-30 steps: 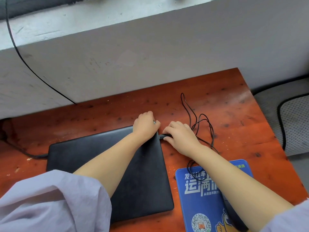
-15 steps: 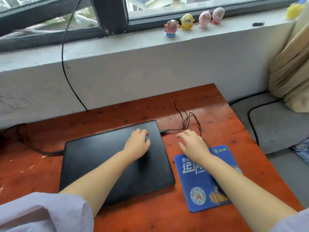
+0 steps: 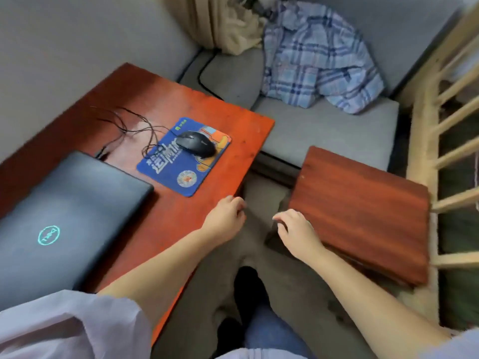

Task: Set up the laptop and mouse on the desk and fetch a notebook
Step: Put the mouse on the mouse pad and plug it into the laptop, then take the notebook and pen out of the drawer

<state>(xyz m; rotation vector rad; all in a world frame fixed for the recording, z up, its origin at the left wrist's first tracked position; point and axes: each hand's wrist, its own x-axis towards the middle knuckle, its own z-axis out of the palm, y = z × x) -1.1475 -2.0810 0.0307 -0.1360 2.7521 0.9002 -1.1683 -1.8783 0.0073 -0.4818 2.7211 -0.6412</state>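
A closed black laptop (image 3: 64,211) with a teal logo lies at the left of the red-brown desk (image 3: 181,104). To its right, a black wired mouse (image 3: 198,142) sits on a blue printed mouse pad (image 3: 171,174), and its thin cable (image 3: 129,125) loops back to the laptop's far edge. My left hand (image 3: 225,218) hovers at the desk's right edge, fingers loosely apart, holding nothing. My right hand (image 3: 298,231) rests on the near left corner of a low reddish wooden board (image 3: 363,208), fingers spread. No notebook is in view.
A grey cushioned seat (image 3: 324,125) lies beyond the board, with a blue plaid shirt (image 3: 318,55) and a beige curtain (image 3: 228,24) piled at its back. A pale wooden railing (image 3: 440,151) stands at the right. My legs fill the gap between the desk and the board.
My view has swung right, away from the window wall. Both hands left the laptop and the mouse cable; the left is now at the desk's edge, the right on the wooden board.
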